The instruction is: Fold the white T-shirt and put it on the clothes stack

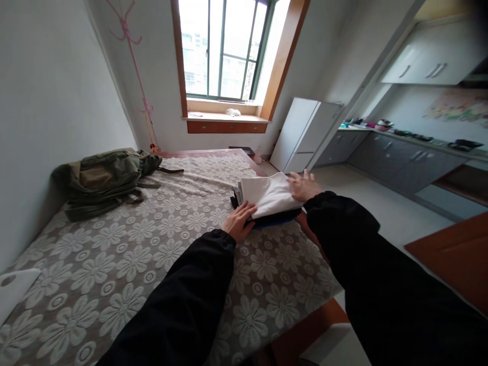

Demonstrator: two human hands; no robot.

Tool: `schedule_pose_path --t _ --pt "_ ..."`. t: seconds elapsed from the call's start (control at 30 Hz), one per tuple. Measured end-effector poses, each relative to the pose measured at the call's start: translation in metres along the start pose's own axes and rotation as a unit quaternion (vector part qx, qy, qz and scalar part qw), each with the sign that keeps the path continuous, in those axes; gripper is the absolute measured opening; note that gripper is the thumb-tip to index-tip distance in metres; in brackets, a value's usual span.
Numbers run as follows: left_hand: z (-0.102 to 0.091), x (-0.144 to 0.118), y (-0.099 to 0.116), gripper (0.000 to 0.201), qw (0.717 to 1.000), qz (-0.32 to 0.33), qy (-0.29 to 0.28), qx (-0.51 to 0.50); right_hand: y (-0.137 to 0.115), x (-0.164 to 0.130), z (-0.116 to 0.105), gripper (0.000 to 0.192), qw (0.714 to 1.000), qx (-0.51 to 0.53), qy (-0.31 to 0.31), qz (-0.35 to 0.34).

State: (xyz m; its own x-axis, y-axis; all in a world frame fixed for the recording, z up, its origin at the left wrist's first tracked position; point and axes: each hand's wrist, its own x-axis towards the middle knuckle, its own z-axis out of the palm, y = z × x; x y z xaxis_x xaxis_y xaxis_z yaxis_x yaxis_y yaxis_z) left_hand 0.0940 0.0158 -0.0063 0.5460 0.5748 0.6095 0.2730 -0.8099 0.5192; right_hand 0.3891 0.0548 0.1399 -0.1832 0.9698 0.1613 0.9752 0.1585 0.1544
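Observation:
A stack of folded clothes lies on the patterned bed cover (171,254) near its right edge. On top is a folded white garment (269,194); grey, black and dark blue cloth (278,219) shows beneath it. My left hand (240,221) rests at the stack's near left corner, fingers stretched out over the white cloth and thumb apart along the front edge. At the right side, my right hand (304,186) touches the white garment with its fingers spread. The undersides of both hands are hidden.
An olive-green backpack (110,178) lies on the bed against the left wall. A white board-like object (17,290) sits at the left edge. Beyond the bed are a pink coat stand (133,58), a window sill (217,116), a white fridge (295,134) and a kitchen counter (412,140).

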Motion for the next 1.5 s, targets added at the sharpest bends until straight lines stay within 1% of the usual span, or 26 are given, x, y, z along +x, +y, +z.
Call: schedule_pose_path --t 0.07,0.13,0.17,0.2,0.27,0.33,0.4,0.43,0.5,0.6,0.67,0.73,0.83,0.87,0.93,1.0,1.03,1.1,1.13,1.17,1.2,1.23,1.27,1.33,1.4,1.5 --pt "0.0 -0.002 0.0 0.055 1.0 -0.002 0.004 -0.017 -0.024 0.008 -0.013 0.053 0.999 -0.018 0.038 -0.015" --pt "0.0 -0.003 -0.001 0.057 1.0 -0.005 -0.002 -0.024 -0.05 0.021 -0.016 0.054 0.998 0.008 0.038 -0.058" --pt "-0.001 -0.004 -0.001 0.06 1.0 -0.008 -0.011 -0.023 -0.061 0.029 -0.012 0.056 0.997 0.027 0.023 -0.064" --pt "-0.001 -0.005 -0.001 0.063 1.0 -0.01 -0.021 -0.021 -0.07 0.036 -0.006 0.06 0.998 0.042 0.0 -0.053" --pt "-0.002 -0.008 -0.001 0.07 0.999 -0.017 -0.042 -0.014 -0.082 0.046 0.016 0.066 0.997 0.062 -0.055 -0.002" --pt "-0.004 -0.012 0.0 0.08 0.998 -0.026 -0.062 -0.004 -0.086 0.052 0.041 0.069 0.992 0.074 -0.094 0.04" --pt "-0.005 -0.017 0.001 0.088 0.996 -0.038 -0.079 0.005 -0.084 0.055 0.061 0.072 0.99 0.086 -0.101 0.051" --pt "-0.006 -0.02 0.002 0.091 0.995 -0.044 -0.089 0.01 -0.082 0.055 0.068 0.073 0.99 0.091 -0.099 0.052" --pt "-0.007 -0.025 0.006 0.097 0.992 -0.061 -0.109 0.026 -0.078 0.055 0.075 0.074 0.989 0.097 -0.095 0.051" --pt "-0.008 -0.037 0.017 0.101 0.983 -0.098 -0.136 0.073 -0.077 0.055 0.073 0.073 0.988 0.111 -0.09 0.051" --pt "-0.011 -0.05 0.028 0.095 0.975 -0.113 -0.154 0.113 -0.077 0.055 0.073 0.071 0.986 0.142 -0.071 0.05" --pt "-0.017 -0.067 0.039 0.083 0.968 -0.11 -0.175 0.144 -0.075 0.056 0.075 0.068 0.982 0.177 -0.05 0.048" --pt "-0.038 -0.1 0.055 0.069 0.962 -0.097 -0.192 0.168 -0.069 0.059 0.08 0.06 0.971 0.234 -0.011 0.041" --pt "-0.047 -0.111 0.059 0.067 0.961 -0.093 -0.195 0.171 -0.068 0.06 0.08 0.057 0.964 0.263 0.016 0.023" --pt "-0.07 -0.133 0.063 0.067 0.96 -0.096 -0.198 0.172 -0.074 0.056 0.074 0.053 0.939 0.324 0.104 -0.038" --pt "-0.093 -0.151 0.064 0.066 0.96 -0.113 -0.195 0.167 -0.093 0.042 0.059 0.052 0.913 0.347 0.195 -0.094" --pt "-0.103 -0.159 0.063 0.064 0.96 -0.126 -0.19 0.164 -0.108 0.032 0.049 0.053 0.906 0.338 0.23 -0.107" --pt "-0.119 -0.17 0.059 0.061 0.96 -0.152 -0.174 0.158 -0.149 0.004 0.028 0.053 0.914 0.299 0.248 -0.12" --pt "-0.124 -0.173 0.057 0.058 0.961 -0.16 -0.166 0.153 -0.173 -0.01 0.019 0.052 0.92 0.286 0.225 -0.147" --pt "-0.128 -0.175 0.055 0.056 0.962 -0.165 -0.16 0.149 -0.197 -0.024 0.013 0.049 0.922 0.284 0.188 -0.184" --pt "-0.129 -0.176 0.053 0.054 0.963 -0.168 -0.154 0.145 -0.22 -0.036 0.011 0.046 0.919 0.287 0.141 -0.231" --pt "-0.13 -0.176 0.052 0.053 0.964 -0.169 -0.15 0.142 -0.241 -0.046 0.011 0.043 0.91 0.294 0.098 -0.276" --pt "-0.13 -0.176 0.051 0.052 0.964 -0.169 -0.147 0.142 -0.259 -0.054 0.014 0.04 0.899 0.303 0.061 -0.31" --pt "-0.129 -0.174 0.051 0.053 0.964 -0.169 -0.148 0.145 -0.286 -0.062 0.027 0.039 0.881 0.33 0.02 -0.338" --pt "-0.129 -0.173 0.051 0.052 0.962 -0.168 -0.152 0.151 -0.301 -0.062 0.047 0.039 0.873 0.361 0.007 -0.327" --pt "-0.129 -0.172 0.051 0.044 0.963 -0.162 -0.156 0.151 -0.309 -0.06 0.078 0.037 0.871 0.397 0.005 -0.291"
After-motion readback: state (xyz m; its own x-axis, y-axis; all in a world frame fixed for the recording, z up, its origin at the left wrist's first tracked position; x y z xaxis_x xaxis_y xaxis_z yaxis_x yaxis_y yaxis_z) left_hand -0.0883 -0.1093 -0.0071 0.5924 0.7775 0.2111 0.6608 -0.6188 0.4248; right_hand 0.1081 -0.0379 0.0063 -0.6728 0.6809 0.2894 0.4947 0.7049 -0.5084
